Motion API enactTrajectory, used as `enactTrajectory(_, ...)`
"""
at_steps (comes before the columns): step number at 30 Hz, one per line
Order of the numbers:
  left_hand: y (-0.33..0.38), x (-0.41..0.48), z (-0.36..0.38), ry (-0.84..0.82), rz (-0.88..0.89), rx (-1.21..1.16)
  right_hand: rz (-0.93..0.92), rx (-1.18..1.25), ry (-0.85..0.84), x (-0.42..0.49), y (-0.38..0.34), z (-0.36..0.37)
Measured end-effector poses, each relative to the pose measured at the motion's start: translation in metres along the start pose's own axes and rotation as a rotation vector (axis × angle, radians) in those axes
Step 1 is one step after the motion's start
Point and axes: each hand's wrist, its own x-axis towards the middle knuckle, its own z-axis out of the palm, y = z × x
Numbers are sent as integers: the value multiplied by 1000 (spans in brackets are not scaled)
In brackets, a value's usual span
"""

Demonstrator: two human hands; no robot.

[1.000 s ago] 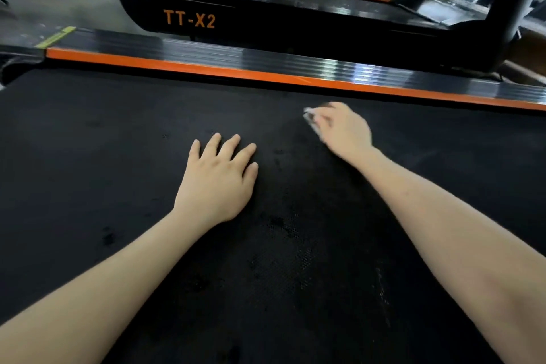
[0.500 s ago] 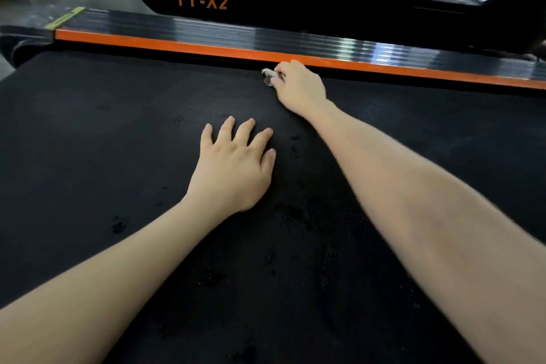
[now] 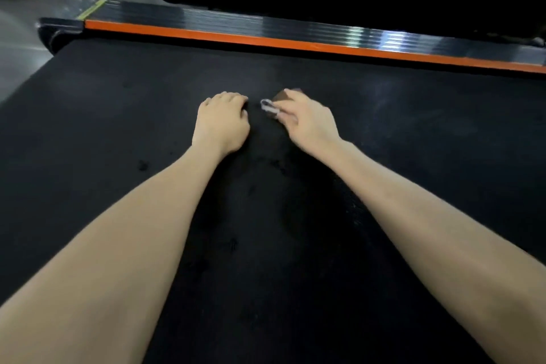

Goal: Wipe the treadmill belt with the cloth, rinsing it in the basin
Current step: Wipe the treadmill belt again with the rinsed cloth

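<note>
Cloth (image 3: 267, 106), small and pale, pinched in grip of right hand (image 3: 310, 124), on black treadmill belt (image 3: 118, 127), just beside curled left hand (image 3: 221, 124).

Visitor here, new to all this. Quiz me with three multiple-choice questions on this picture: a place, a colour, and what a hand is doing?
1. Where is the cloth? A. on the floor B. in the right hand C. in a basin
2. What colour is the stripe beside the belt? A. blue B. white C. orange
3. The left hand: A. rests on the belt, holding nothing B. grips a bottle C. points upward
Answers: 1 B, that hand pinches it; 2 C, an orange band lines the rail; 3 A, it sits curled on the belt, nothing in it.
</note>
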Motion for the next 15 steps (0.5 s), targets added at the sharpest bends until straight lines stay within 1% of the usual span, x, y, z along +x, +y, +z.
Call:
enactTrajectory(3, 0, -15, -16, 103, -74, -77, -140, 91, -13, -78, -20, -18)
enactTrajectory(5, -2, -33, -27, 100, -96, -46, -218, 154, -70, -131, -31, -30)
enactTrajectory(7, -6, -53, -36, 46, -78, 8, -309, 193, -184, -175, -36, -44)
enactTrajectory(9, -9, -74, -45, -59, -65, 64, -394, 191, -241, -195, -26, -61)
enactTrajectory(10, -9, -84, -49, -125, -72, 83, -428, 143, -224, -196, -14, -67)
enactTrajectory(11, -8, -94, -54, -188, -81, 104, -422, 80, -175, -190, 2, -71)
enactTrajectory(12, -8, -104, -58, -243, -87, 128, -340, 32, -118, -179, 20, -74)
enactTrajectory(13, -7, -113, -62, -283, -87, 153, -192, 11, -65, -166, 38, -77)
enactTrajectory(15, -7, -128, -66, -334, -92, 192, 173, -7, -8, -142, 62, -80)
